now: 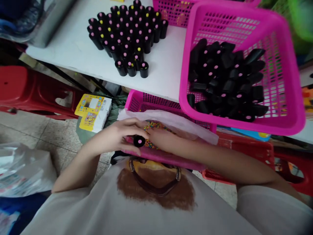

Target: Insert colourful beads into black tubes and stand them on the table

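Note:
My left hand (124, 133) is closed round a small black cylinder (139, 141) with a pink dot on its end. Beside it, my right hand (156, 136) reaches into a heap of small multicoloured beads (156, 125); its fingers are mostly hidden, so I cannot see what they hold. The beads lie in a pink basket (168, 156) on my lap, lined with a whitish plastic sheet (198, 127). On the white table (168, 62), many similar black cylinders (127, 40) stand upright in a group, with pink or yellow dots on top.
A large pink basket (297, 94) at the table's right holds a jumble of black pieces (227, 78), some pink-dotted. Yellow printed cards (94, 112) are stacked at left, near a red stool (36, 91). A white plastic bag (24, 166) lies farther left.

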`<act>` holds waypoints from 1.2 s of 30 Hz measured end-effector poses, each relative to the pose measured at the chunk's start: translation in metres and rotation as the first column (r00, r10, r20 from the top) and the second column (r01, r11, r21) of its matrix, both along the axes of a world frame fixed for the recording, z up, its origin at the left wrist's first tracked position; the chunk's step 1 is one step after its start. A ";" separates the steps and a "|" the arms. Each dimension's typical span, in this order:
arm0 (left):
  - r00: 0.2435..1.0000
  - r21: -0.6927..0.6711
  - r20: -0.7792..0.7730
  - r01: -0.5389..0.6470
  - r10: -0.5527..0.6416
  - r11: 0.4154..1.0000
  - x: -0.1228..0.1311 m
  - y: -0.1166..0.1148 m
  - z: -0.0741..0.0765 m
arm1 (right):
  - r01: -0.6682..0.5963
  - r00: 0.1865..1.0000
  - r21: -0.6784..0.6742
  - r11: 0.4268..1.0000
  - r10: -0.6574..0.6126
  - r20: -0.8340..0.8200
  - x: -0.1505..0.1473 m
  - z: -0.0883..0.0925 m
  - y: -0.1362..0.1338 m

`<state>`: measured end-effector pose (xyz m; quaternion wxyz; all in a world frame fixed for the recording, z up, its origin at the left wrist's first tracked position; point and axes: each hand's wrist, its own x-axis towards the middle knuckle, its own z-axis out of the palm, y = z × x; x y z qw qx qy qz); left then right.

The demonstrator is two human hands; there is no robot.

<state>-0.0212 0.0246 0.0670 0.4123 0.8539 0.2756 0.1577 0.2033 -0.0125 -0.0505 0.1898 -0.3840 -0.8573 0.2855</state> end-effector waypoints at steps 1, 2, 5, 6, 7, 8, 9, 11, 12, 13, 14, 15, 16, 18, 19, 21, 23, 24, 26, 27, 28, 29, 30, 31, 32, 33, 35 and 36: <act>1.000 -0.014 0.005 -0.011 0.011 1.000 -0.008 -0.004 -0.007 | -0.076 0.995 -0.041 0.996 0.079 0.066 -0.001 0.000 0.003; 1.000 -0.021 0.006 -0.029 0.030 0.999 -0.015 -0.008 -0.012 | -0.149 0.977 -0.103 0.983 0.162 0.135 -0.001 0.001 0.007; 0.993 -0.019 0.011 -0.118 0.118 0.993 -0.027 -0.016 -0.022 | -0.227 0.931 -0.296 0.928 0.296 0.212 0.000 0.011 0.018; 0.989 -0.010 0.015 -0.144 0.144 0.990 -0.028 -0.018 -0.025 | -0.231 0.930 -0.352 0.907 0.312 0.195 0.001 0.015 0.020; 0.986 0.002 0.018 -0.166 0.166 0.986 -0.028 -0.020 -0.027 | -0.232 0.936 -0.395 0.889 0.315 0.160 0.002 0.019 0.022; 0.983 0.013 0.013 -0.182 0.182 0.983 -0.027 -0.022 -0.029 | -0.228 0.947 -0.423 0.877 0.301 0.115 0.003 0.022 0.022; 0.981 0.022 0.004 -0.193 0.193 0.981 -0.025 -0.023 -0.032 | -0.216 0.958 -0.442 0.871 0.276 0.075 0.004 0.026 0.021; 0.980 0.018 -0.038 -0.197 0.197 0.980 -0.021 -0.026 -0.037 | -0.163 0.978 -0.467 0.869 0.203 0.037 0.009 0.032 0.018; 0.979 0.007 -0.063 -0.193 0.193 0.981 -0.018 -0.028 -0.039 | -0.128 0.987 -0.466 0.875 0.160 0.030 0.012 0.036 0.015; 0.979 -0.003 -0.081 -0.190 0.189 0.982 -0.016 -0.029 -0.042 | -0.094 0.993 -0.456 0.885 0.116 0.021 0.015 0.041 0.012; 0.978 -0.014 -0.096 -0.187 0.185 0.982 -0.014 -0.030 -0.044 | -0.064 0.997 -0.433 0.899 0.072 0.003 0.017 0.046 0.009; 0.978 -0.024 -0.107 -0.185 0.181 0.982 -0.011 -0.032 -0.047 | -0.040 0.999 -0.398 0.916 0.032 -0.025 0.020 0.052 0.007; 0.977 -0.032 -0.114 -0.184 0.179 0.982 -0.008 -0.033 -0.049 | -0.019 0.999 -0.357 0.934 0.000 -0.054 0.022 0.058 0.004; 0.975 -0.038 -0.118 -0.192 0.186 0.981 -0.003 -0.036 -0.055 | 0.015 0.996 -0.260 0.965 -0.037 -0.078 0.025 0.070 -0.001; 0.974 -0.035 -0.115 -0.199 0.194 0.979 0.000 -0.037 -0.057 | 0.023 0.997 -0.213 0.977 -0.038 -0.065 0.025 0.076 -0.003; 0.972 -0.026 -0.096 -0.219 0.216 0.975 0.005 -0.038 -0.063 | 0.016 1.000 -0.126 0.992 -0.018 -0.011 0.023 0.085 -0.007; 0.971 -0.026 -0.072 -0.231 0.229 0.973 0.008 -0.039 -0.067 | 0.016 0.998 -0.066 0.998 -0.012 0.054 0.019 0.091 -0.011; 0.971 -0.027 -0.060 -0.234 0.232 0.972 0.009 -0.039 -0.069 | 0.025 0.996 -0.042 0.999 -0.021 0.083 0.016 0.093 -0.014; 0.971 -0.014 -0.033 -0.237 0.237 0.971 0.010 -0.039 -0.070 | 0.043 0.988 0.024 0.999 -0.046 0.145 0.011 0.096 -0.017; 0.971 -0.001 -0.018 -0.237 0.237 0.971 0.010 -0.039 -0.071 | 0.036 0.982 0.071 0.997 -0.049 0.181 0.009 0.097 -0.019; 0.971 0.013 -0.003 -0.238 0.238 0.971 0.010 -0.039 -0.071 | 0.015 0.975 0.125 0.992 -0.042 0.218 0.008 0.099 -0.020; 0.971 0.024 0.010 -0.240 0.240 0.971 0.009 -0.040 -0.071 | -0.014 0.966 0.178 0.984 -0.032 0.255 0.008 0.101 -0.021; 0.971 0.030 0.019 -0.240 0.240 0.970 0.009 -0.040 -0.071 | -0.043 0.958 0.222 0.974 -0.023 0.287 0.007 0.103 -0.021; 0.969 0.032 0.024 -0.245 0.244 0.969 0.009 -0.041 -0.071 | -0.064 0.952 0.260 0.963 -0.019 0.307 0.008 0.106 -0.021; 0.969 0.029 0.025 -0.247 0.247 0.968 0.009 -0.041 -0.071 | -0.077 0.948 0.284 0.956 -0.017 0.317 0.009 0.109 -0.021; 0.968 0.025 0.026 -0.249 0.248 0.968 0.009 -0.042 -0.071 | -0.081 0.950 0.293 0.953 -0.015 0.313 0.009 0.111 -0.021; 0.969 0.008 0.029 -0.247 0.247 0.969 0.009 -0.042 -0.070 | -0.079 0.964 0.254 0.964 0.008 0.267 0.010 0.113 -0.020; 0.969 -0.003 0.032 -0.244 0.244 0.970 0.009 -0.042 -0.070 | -0.071 0.974 0.205 0.976 0.023 0.226 0.010 0.113 -0.019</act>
